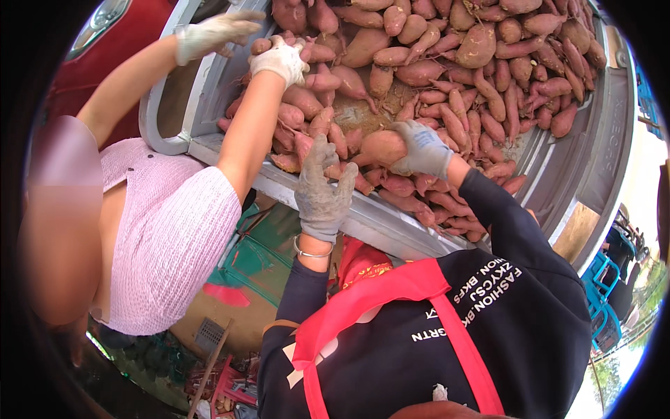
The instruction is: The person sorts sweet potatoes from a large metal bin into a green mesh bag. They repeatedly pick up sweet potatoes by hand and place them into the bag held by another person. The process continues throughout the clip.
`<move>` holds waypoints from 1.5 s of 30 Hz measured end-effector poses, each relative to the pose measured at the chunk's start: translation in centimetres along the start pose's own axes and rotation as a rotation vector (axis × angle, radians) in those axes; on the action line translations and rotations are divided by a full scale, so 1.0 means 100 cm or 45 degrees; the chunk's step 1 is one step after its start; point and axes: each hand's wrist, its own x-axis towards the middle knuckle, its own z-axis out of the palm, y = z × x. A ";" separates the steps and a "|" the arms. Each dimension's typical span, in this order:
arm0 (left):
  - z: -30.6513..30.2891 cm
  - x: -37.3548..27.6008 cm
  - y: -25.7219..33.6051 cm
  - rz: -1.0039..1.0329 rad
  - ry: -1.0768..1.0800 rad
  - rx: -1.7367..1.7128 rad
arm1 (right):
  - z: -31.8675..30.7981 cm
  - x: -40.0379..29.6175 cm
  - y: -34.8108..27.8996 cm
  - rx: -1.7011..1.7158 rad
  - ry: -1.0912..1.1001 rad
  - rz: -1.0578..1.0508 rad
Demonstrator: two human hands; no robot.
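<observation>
A large, rounded sweet potato [384, 147] is gripped in my right hand [423, 150], which wears a grey work glove. My left hand [324, 191], in a dirt-stained grey glove, is raised over the metal edge of the truck bed [366, 216]. Its fingers are spread and nothing is in them. Beyond both hands lies a wide heap of reddish sweet potatoes [455, 102] of mixed sizes, some with thin roots and soil. Bare, dirt-covered bed floor [353, 116] shows in a gap just past the sweet potato I hold.
At my left, a co-worker in a pink knit top [172, 230] reaches in; one white-gloved hand [280, 60] is on the sweet potatoes, the other [217, 35] above the bed's side. The bed's far wall [596, 141] rises at right. A red vehicle [86, 78] stands at upper left.
</observation>
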 end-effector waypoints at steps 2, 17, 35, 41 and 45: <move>0.001 -0.001 -0.005 -0.001 -0.065 -0.019 | 0.000 -0.020 0.001 0.532 0.064 0.204; 0.009 0.003 0.004 0.181 -0.216 0.098 | 0.052 0.133 0.046 1.349 0.614 0.839; 0.028 0.011 -0.006 0.276 -0.004 -0.186 | 0.015 -0.009 -0.010 1.674 0.176 -0.020; 0.010 -0.042 0.006 0.275 0.119 -0.780 | -0.024 -0.061 -0.115 1.653 0.103 -0.020; -0.042 -0.115 0.000 0.099 0.215 -1.071 | -0.014 -0.079 -0.170 1.513 -0.271 -0.032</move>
